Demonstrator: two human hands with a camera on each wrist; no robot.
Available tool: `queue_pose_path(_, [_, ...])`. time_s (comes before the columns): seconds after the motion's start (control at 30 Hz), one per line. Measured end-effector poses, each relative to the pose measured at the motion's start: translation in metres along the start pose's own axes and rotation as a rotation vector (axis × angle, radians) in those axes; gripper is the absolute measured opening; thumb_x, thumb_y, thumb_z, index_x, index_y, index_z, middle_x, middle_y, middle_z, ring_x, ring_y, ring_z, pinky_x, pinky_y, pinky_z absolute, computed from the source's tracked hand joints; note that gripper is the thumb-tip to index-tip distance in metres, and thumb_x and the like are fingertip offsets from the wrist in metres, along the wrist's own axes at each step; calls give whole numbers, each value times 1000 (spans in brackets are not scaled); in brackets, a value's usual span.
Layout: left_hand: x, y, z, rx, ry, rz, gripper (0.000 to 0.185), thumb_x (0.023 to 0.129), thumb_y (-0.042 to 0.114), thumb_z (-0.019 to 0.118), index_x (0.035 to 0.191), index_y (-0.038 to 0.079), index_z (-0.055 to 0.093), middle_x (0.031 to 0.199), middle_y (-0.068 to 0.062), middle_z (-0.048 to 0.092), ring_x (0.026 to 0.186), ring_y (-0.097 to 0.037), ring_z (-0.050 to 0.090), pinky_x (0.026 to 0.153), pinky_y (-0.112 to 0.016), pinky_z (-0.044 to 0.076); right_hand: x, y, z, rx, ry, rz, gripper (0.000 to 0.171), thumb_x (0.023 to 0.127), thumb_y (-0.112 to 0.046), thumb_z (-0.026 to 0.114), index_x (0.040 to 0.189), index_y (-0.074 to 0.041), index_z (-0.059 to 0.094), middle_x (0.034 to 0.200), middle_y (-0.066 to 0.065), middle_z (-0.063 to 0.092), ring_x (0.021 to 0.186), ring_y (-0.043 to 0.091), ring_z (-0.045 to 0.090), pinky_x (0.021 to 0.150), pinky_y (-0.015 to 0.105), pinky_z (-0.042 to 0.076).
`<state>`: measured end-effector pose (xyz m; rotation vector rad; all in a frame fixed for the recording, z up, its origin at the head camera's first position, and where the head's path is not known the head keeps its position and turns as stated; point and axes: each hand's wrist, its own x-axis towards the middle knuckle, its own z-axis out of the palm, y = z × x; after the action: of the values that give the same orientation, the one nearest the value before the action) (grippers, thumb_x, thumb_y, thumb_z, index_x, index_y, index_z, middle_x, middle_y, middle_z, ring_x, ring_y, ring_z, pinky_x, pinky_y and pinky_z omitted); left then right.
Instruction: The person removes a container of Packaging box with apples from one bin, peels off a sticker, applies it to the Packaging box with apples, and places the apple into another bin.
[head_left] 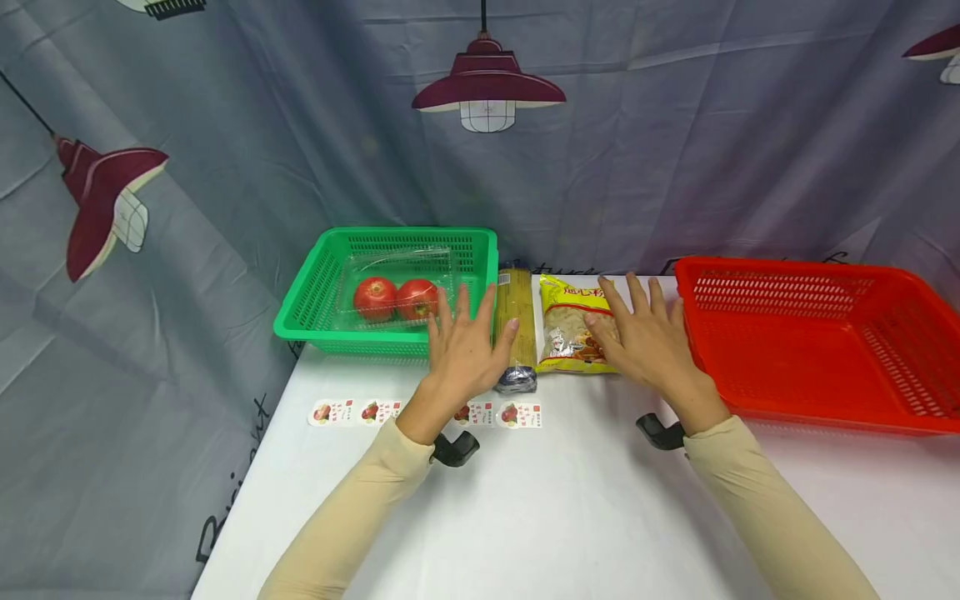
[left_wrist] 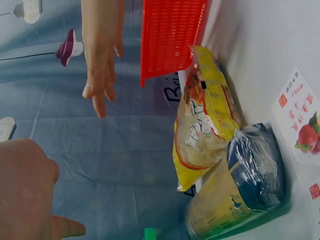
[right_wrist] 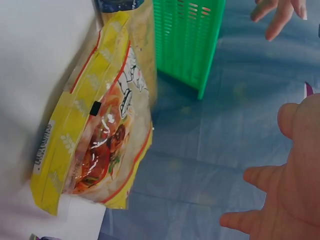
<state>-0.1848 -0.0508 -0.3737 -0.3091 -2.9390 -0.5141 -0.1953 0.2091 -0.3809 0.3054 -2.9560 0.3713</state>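
My left hand [head_left: 468, 323] hovers with its fingers spread and straight over the front right corner of the green basket [head_left: 315, 292], beside a long spaghetti pack [head_left: 516, 321]. It holds nothing. My right hand [head_left: 636, 315] is spread the same way over the right side of a yellow noodle bag [head_left: 568, 329], and no finger curls round it. The right wrist view shows the yellow noodle bag [right_wrist: 100, 130] lying flat, with the right hand [right_wrist: 295, 195] apart from it. In the left wrist view the spaghetti pack [left_wrist: 245, 185] lies next to the noodle bag [left_wrist: 205, 120].
Inside the green basket sits a clear clamshell box with two tomatoes [head_left: 395, 298]. A red basket [head_left: 817, 350] stands on the right, close to my right hand. A row of fruit stickers [head_left: 352, 412] lies on the white table [head_left: 570, 517]. A printed cloth backdrop hangs behind.
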Motion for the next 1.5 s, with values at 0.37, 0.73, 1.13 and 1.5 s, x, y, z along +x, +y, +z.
queue_pose_path(0.37, [-18, -2, -8, -66, 88, 19, 64, 102, 55, 30, 156, 20, 29, 154, -22, 29, 143, -48, 13, 105, -63, 26, 0, -9, 0, 32, -43, -5, 73, 99, -60, 33, 158, -19, 21, 158, 27, 11, 143, 52, 1, 103, 70, -12])
queue_pose_path(0.73, [-36, -18, -14, -311, 166, 7, 51, 105, 44, 36, 144, 15, 48, 131, -15, 53, 109, -31, 51, 78, -51, 46, 2, -15, 4, 49, -63, -21, 73, 99, -60, 36, 158, -18, 22, 159, 26, 12, 143, 51, 2, 104, 72, -5])
queue_pose_path(1.13, [-44, -45, -12, -582, 122, -133, 42, 107, 34, 33, 127, 8, 60, 112, -10, 63, 100, -26, 59, 80, -47, 46, 4, -23, 8, 65, -61, -26, 73, 98, -61, 34, 157, -19, 24, 159, 24, 13, 144, 50, 3, 104, 73, -3])
queue_pose_path(1.5, [-44, -61, -2, -671, 95, -203, 45, 106, 33, 33, 118, 2, 65, 96, -12, 68, 94, -28, 62, 81, -45, 46, 6, -25, 11, 71, -74, -18, 74, 97, -63, 34, 157, -20, 24, 160, 24, 12, 144, 49, 1, 105, 72, -3])
